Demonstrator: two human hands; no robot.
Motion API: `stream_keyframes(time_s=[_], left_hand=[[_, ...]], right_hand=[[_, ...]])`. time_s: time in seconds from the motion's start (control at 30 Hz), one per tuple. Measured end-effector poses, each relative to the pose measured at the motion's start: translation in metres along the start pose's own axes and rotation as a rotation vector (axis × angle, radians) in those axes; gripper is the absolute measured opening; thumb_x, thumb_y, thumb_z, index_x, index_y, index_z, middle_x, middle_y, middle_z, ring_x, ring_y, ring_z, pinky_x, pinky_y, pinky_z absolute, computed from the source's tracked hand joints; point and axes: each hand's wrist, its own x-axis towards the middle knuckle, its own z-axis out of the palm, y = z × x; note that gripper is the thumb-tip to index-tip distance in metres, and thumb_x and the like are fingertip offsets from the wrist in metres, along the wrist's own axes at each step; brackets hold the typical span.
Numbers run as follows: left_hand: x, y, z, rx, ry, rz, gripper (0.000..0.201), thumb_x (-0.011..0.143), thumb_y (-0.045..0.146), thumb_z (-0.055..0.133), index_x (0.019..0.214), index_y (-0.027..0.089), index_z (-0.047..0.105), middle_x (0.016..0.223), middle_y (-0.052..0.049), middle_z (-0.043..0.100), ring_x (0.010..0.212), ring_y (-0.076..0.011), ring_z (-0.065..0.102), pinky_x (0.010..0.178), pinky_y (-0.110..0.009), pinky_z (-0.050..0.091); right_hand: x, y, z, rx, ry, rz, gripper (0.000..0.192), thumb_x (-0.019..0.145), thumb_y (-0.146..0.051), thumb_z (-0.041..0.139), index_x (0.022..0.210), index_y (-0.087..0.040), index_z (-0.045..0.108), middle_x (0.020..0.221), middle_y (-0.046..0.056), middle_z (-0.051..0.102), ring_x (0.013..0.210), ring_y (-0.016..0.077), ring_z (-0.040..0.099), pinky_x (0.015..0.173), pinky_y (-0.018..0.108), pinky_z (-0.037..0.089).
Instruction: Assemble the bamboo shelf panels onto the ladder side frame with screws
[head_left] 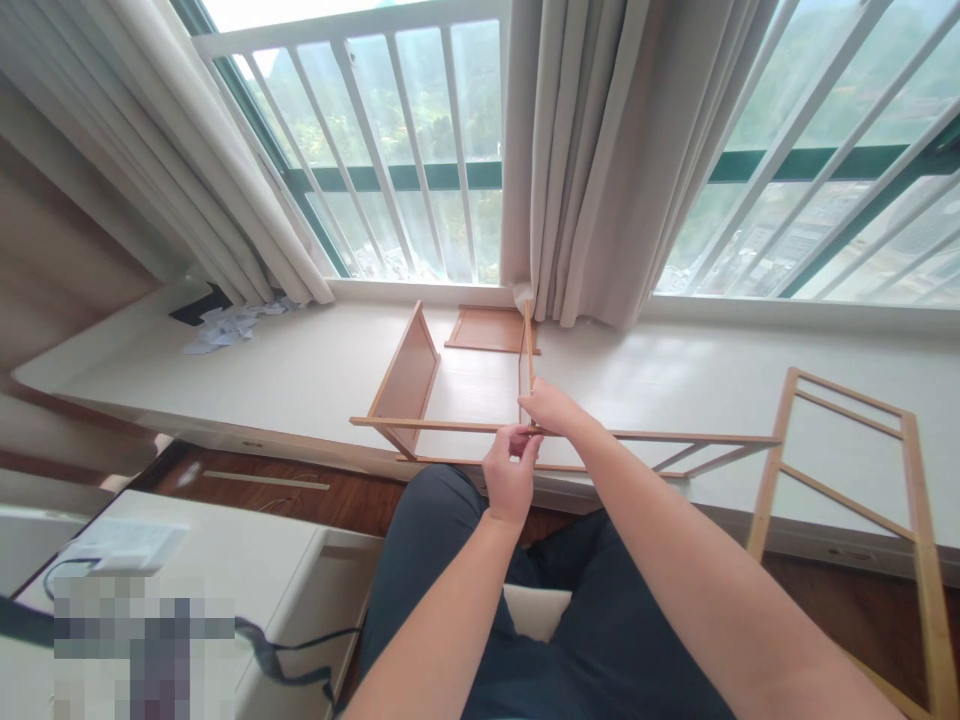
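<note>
Wooden rail (645, 436), a long thin strip of light wood, runs level across the front edge of the white window ledge (315, 370), reaching from the left past both hands and out to the right. Both hands meet about the middle of it. Left hand (511, 478) comes up from below with the fingers curled and pinched together right at the rail, though I can't tell if there's some small part between the fingertips. Right hand (551, 407) sits just above and behind it, fingers closed on the spot where the rail meets an upright wooden panel (527, 350). Another wooden panel (407, 378) stands tilted to the left, its front end touching the rail, and a flat brown board (486, 328) lies on the ledge behind them, near the curtain (592, 160). Off to the right, a wooden ladder-style frame (847, 470) leans against the ledge edge. Far left of the ledge there's a scatter of paper scraps (229, 325). A white counter (247, 560) with a black cable (285, 660) sits low on the left, beside the person's dark trousers.
</note>
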Motion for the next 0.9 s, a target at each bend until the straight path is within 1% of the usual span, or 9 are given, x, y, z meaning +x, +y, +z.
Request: stream_keyframes(time_s=[0.17,0.37,0.63,0.77,0.9], left_hand=[[0.003,-0.003,-0.004,0.073,-0.014,0.082,0.019,0.090,0.035,0.073,0.105,0.022,0.070,0.080,0.000,0.074,0.069,-0.0148,0.071,0.074,-0.027,0.057],[0.007,0.001,-0.009,0.079,-0.018,0.148,0.016,0.090,0.030,0.075,0.103,0.021,0.071,0.082,0.000,0.076,0.068,-0.0135,0.072,0.070,-0.024,0.058],[0.010,0.003,-0.014,0.062,-0.056,0.139,0.018,0.088,0.025,0.076,0.105,0.022,0.073,0.086,-0.001,0.078,0.075,-0.0156,0.075,0.076,-0.027,0.062],[0.011,-0.001,-0.016,0.071,-0.072,0.169,0.021,0.089,0.023,0.076,0.109,0.022,0.072,0.087,-0.001,0.078,0.075,-0.0154,0.075,0.076,-0.027,0.063],[0.011,-0.009,-0.017,0.092,-0.075,0.216,0.023,0.088,0.021,0.077,0.110,0.023,0.073,0.089,-0.001,0.078,0.074,-0.0146,0.074,0.075,-0.026,0.063]], right_hand=[[0.001,0.002,0.001,0.000,-0.020,0.028,0.035,0.093,-0.030,0.049,0.119,-0.008,0.057,0.115,0.023,0.072,0.103,0.0317,0.069,0.075,0.031,0.045],[-0.002,-0.002,-0.001,0.015,-0.040,0.043,0.033,0.093,-0.032,0.048,0.118,-0.010,0.055,0.112,0.022,0.072,0.100,0.0318,0.069,0.076,0.033,0.045],[-0.002,-0.001,-0.002,0.079,-0.079,0.029,0.030,0.094,-0.031,0.048,0.117,-0.013,0.052,0.110,0.020,0.073,0.095,0.0301,0.069,0.075,0.032,0.046],[-0.002,-0.001,-0.003,0.080,-0.095,0.035,0.027,0.093,-0.029,0.048,0.115,-0.015,0.053,0.105,0.018,0.073,0.090,0.0292,0.067,0.069,0.031,0.043],[-0.005,-0.002,-0.006,0.139,-0.124,0.040,0.028,0.091,-0.029,0.048,0.116,-0.016,0.053,0.101,0.015,0.073,0.081,0.0262,0.066,0.064,0.029,0.042]])
